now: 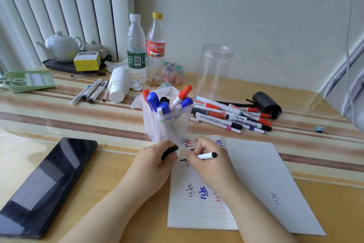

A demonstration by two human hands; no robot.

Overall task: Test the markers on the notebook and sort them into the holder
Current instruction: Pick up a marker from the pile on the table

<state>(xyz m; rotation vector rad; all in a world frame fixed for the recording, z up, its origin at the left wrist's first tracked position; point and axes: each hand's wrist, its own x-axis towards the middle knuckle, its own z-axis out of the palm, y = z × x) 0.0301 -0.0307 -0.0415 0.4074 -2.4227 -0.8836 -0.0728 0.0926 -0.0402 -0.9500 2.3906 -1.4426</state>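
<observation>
Two hands work at the notebook [256,183]: our right hand [208,161] has its fingers [194,156] closed round a white marker [206,156], tip on the lined page, and our left hand [155,161] grips its black cap [169,151]. Just behind stands the clear holder [157,124] with sorted markers; more markers [230,116] lie on the worktop [78,122] to its right.

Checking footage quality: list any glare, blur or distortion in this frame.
Head view: window glare streaks the dark tablet and the glossy table; wide-angle bending curves the blinds; right hand and marker slightly soft; light is even.
</observation>
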